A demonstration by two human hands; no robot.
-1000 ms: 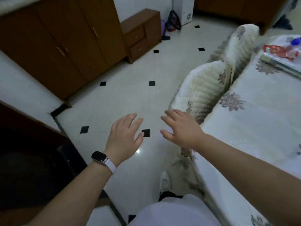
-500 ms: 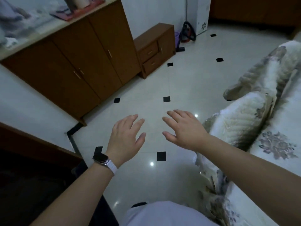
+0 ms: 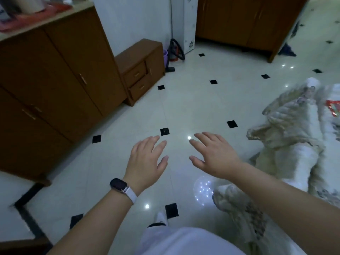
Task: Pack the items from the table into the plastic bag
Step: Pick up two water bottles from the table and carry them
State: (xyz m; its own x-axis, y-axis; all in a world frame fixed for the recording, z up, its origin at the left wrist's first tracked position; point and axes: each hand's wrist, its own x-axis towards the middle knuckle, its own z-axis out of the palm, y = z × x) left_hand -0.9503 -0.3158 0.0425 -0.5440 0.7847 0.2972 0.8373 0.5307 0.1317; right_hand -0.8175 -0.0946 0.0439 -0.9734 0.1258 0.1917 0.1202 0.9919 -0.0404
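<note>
Hovering mid-frame over floor (image 3: 193, 100), left hand (image 3: 145, 161) & right hand (image 3: 215, 157) spread wide, empty, prob. ready for red packet (image 3: 333, 109) at right edge.

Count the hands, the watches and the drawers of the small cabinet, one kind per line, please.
Hands: 2, left hand and right hand
Watch: 1
Drawers: 2, on the small cabinet
Total: 5

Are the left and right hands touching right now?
Apart. The head view shows the left hand and right hand open side by side, with floor visible between them.
</note>
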